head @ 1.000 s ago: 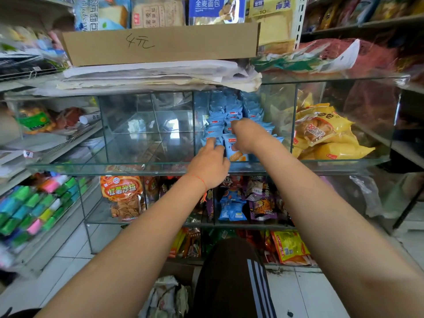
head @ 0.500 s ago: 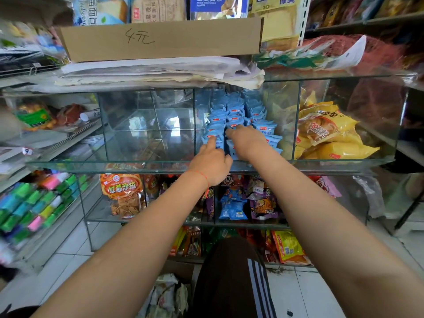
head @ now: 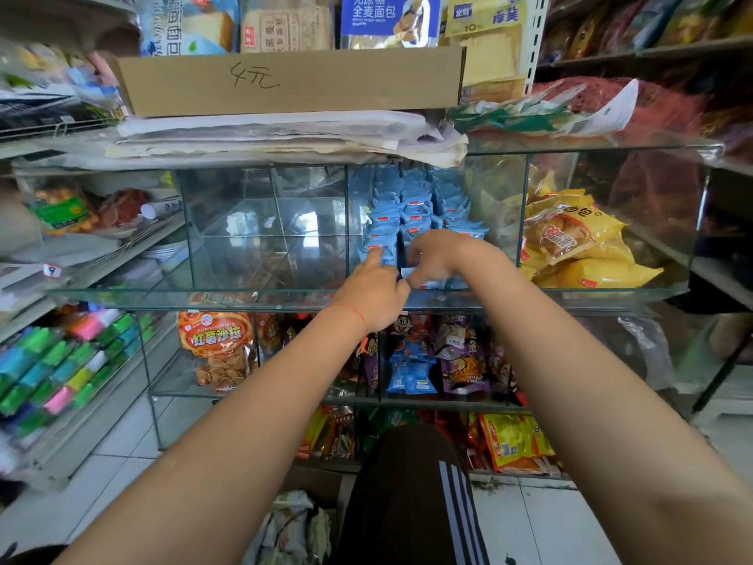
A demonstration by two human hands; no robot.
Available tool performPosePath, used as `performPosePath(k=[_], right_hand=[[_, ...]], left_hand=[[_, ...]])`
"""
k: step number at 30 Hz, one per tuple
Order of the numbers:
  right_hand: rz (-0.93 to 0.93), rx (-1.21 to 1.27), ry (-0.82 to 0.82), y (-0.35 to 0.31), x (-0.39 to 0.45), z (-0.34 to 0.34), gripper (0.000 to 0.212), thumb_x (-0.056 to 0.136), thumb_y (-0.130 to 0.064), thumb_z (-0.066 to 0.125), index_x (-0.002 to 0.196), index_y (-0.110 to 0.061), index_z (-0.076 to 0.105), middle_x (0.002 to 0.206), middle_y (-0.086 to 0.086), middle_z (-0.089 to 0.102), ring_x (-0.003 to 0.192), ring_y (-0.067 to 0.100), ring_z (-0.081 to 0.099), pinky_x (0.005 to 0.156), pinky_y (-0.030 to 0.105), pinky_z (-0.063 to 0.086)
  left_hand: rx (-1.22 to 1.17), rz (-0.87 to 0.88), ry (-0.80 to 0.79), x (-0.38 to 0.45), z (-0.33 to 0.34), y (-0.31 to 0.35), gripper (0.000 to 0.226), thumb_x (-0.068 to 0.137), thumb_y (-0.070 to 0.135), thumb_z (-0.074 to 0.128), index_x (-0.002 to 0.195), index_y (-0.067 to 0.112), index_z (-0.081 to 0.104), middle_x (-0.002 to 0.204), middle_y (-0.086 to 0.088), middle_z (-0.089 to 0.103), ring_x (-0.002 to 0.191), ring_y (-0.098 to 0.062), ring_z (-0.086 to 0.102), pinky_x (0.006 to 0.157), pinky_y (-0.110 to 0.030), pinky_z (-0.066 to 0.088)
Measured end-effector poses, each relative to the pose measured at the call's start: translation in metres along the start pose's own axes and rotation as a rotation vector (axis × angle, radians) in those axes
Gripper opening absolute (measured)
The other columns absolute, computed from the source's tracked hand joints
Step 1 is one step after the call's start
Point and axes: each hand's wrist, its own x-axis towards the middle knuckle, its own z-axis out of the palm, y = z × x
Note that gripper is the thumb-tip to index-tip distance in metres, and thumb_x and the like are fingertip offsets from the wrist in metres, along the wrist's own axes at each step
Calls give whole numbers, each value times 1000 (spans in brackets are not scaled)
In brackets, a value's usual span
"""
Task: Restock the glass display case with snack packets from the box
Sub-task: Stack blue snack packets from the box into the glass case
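Two hands: both reach over the front edge of the glass display case [head: 407, 297], into its middle compartment.
Blue snack packets [head: 415, 214]: stand upright in rows running front to back, directly ahead of both hands.
Left hand [head: 373, 293]: fingers extended, touching the front packet.
Right hand [head: 444, 258]: nearer the rows; fingers curled, grip hidden, cannot tell.
Box: not identifiable.

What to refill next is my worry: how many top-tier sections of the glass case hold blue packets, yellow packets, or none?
Top tier of the clear glass display case, by section:
Sections holding small blue snack packets: 1
Sections holding large yellow snack bags: 1
Sections showing no packets: 1
Total: 3
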Motion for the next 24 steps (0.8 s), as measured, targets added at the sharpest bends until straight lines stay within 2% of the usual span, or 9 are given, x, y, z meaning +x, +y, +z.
performPosePath(k=[3,5,7,9,12,15,19,22,24], right_hand=[[-19,216,280,-10,-6,-6,28,83,-28,59,98,-5,68,101,11,67,97,28,62,83,37,52],[-75,388,474,-34,-13,-6,17,83,-20,55,86,-7,65,85,5,65,85,23,59,71,30,48],[-188,540,512,-71,-24,0,9,81,-16,55,76,-12,61,71,-1,59,74,18,54,60,26,40],[-292,618,422,-114,-29,16,11,81,-17,56,72,-14,62,66,-3,57,71,16,53,60,24,41],[-372,568,184,-171,-21,61,17,83,-20,56,70,-13,65,67,-2,61,71,17,57,64,28,43],[-377,510,10,-221,0,120,23,84,-21,55,75,-4,69,82,10,69,82,24,63,71,33,48],[-374,432,-214,-276,31,200,28,89,-17,50,82,5,66,90,23,66,87,34,62,76,42,49],[-364,386,-341,-310,60,263,23,92,-18,50,84,-2,65,91,16,64,88,28,60,77,35,47],[-343,360,-444,-328,79,311,18,94,-21,50,85,-10,62,93,9,59,89,23,57,77,33,46]], left_hand=[[-60,71,247,-18,-8,-3,28,97,23,46,109,8,67,129,-9,47,104,-28,55,87,-38,46],[-36,48,415,-39,-15,-14,24,94,25,48,94,14,68,101,-2,55,83,-23,55,66,-32,43],[-4,-57,417,-61,-18,-37,24,93,30,48,88,17,67,87,0,61,78,-24,58,59,-29,37],[36,-181,269,-85,-15,-71,24,92,34,48,84,18,63,83,-3,64,79,-27,60,60,-29,38],[105,-325,20,-123,3,-136,26,92,38,49,77,19,58,93,-12,68,83,-29,59,66,-32,46],[89,-448,-88,-163,26,-194,32,95,37,49,92,11,68,107,-15,67,96,-33,61,76,-34,49],[-1,-642,-204,-201,67,-267,23,94,33,47,86,17,62,106,-11,66,90,-27,58,68,-31,42],[-79,-721,-280,-217,112,-321,32,94,35,47,106,15,68,116,-11,64,103,-31,60,78,-34,47],[-160,-788,-340,-228,145,-352,37,97,39,44,109,13,67,118,-10,62,106,-31,59,83,-34,47]])
